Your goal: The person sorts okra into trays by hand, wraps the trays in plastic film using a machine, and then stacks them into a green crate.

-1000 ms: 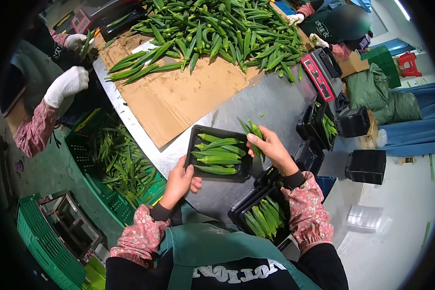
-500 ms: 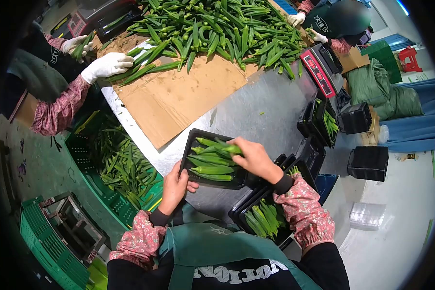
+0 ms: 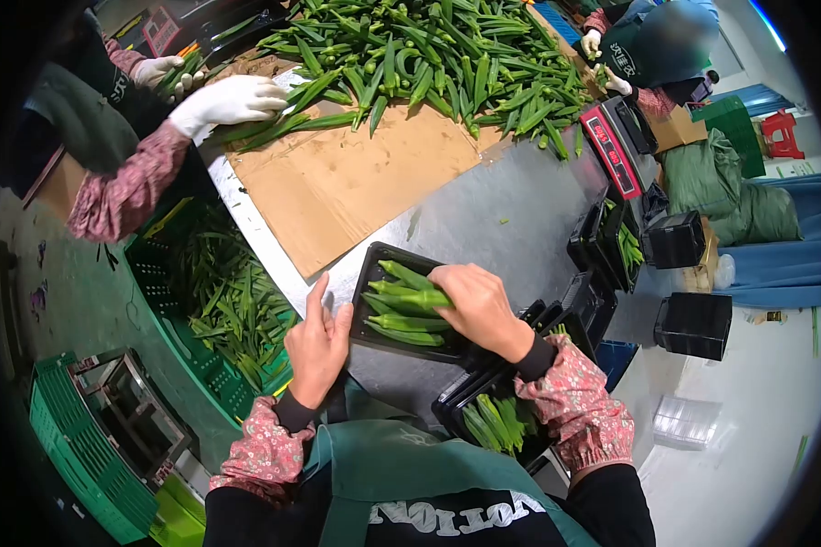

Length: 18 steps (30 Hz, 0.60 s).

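A black plastic tray (image 3: pixel 363 284) lies in front of me on the metal table, with several green okra pods (image 3: pixel 400 296) side by side in it. My right hand (image 3: pixel 480 308) reaches over its right side, fingers closed round the ends of okra pods inside. Just off the tray's left edge is my left hand (image 3: pixel 317 345), thumb and forefinger apart and nothing in it. Close to my right forearm, another black tray holds okra (image 3: pixel 494 424).
Brown cardboard (image 3: pixel 337 196) and a large okra heap (image 3: pixel 420 55) cover the far table. A red scale (image 3: pixel 614 150) and filled trays (image 3: pixel 602 242) stand right. A green crate (image 3: pixel 169 310) of okra is left. Gloved co-workers' hands (image 3: pixel 233 102) work at the heap.
My left hand has let go of the tray's left edge and moved slightly left, its fingers opening. My right hand has pushed lower over the okra. The view has shifted a little.
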Available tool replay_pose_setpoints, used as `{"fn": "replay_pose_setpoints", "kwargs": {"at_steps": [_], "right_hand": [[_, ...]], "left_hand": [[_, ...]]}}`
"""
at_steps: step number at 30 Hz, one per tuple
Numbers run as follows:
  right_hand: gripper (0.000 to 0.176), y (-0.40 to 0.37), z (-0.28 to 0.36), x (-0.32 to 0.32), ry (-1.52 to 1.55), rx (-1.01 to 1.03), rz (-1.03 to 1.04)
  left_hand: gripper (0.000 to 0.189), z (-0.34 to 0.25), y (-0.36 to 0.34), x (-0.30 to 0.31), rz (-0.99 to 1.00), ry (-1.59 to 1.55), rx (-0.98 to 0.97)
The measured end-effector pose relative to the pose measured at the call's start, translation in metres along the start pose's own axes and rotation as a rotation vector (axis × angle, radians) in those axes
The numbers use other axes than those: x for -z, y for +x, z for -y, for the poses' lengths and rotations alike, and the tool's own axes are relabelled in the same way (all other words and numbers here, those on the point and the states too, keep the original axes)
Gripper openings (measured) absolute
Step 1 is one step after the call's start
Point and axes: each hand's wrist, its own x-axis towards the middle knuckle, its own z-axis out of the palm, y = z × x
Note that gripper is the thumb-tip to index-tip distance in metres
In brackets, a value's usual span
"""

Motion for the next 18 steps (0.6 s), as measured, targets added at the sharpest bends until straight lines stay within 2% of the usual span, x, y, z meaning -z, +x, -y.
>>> {"fn": "replay_pose_setpoints", "kwargs": {"at_steps": [1,4,5,8,9,11,12,13,18], "right_hand": [[0.028,0.005,0.009,0.009,-0.022,0.072,-0.030],[0.028,0.007,0.026,0.014,-0.071,0.329,-0.065],[0.027,0.008,0.030,0.011,-0.082,0.378,-0.121],[0.026,0.004,0.035,0.006,-0.107,0.417,-0.206],[0.027,0.004,0.036,0.008,-0.112,0.411,-0.232],[0.031,0.002,0.039,0.017,-0.064,0.375,-0.228],[0.032,-0.002,0.037,0.016,-0.010,0.318,-0.247],[0.032,-0.006,0.034,0.013,0.043,0.262,-0.265],[0.037,-0.005,0.030,0.022,0.190,-0.053,-0.284]], "left_hand": [[0.050,0.000,0.002,0.007,0.092,-0.119,-0.033],[0.050,-0.026,0.006,0.016,0.608,-1.065,0.421],[0.050,-0.026,0.010,0.016,0.814,-1.309,0.428],[0.051,-0.046,0.008,0.016,0.701,-1.118,0.143],[0.051,-0.044,0.005,0.015,0.740,-1.197,0.202],[0.051,-0.048,0.002,0.017,0.675,-1.239,0.181],[0.052,-0.051,0.002,0.019,0.643,-1.259,0.173],[0.057,-0.048,0.006,0.026,0.710,-1.235,0.237],[0.063,-0.047,0.010,0.024,0.640,-1.243,0.212]]}}
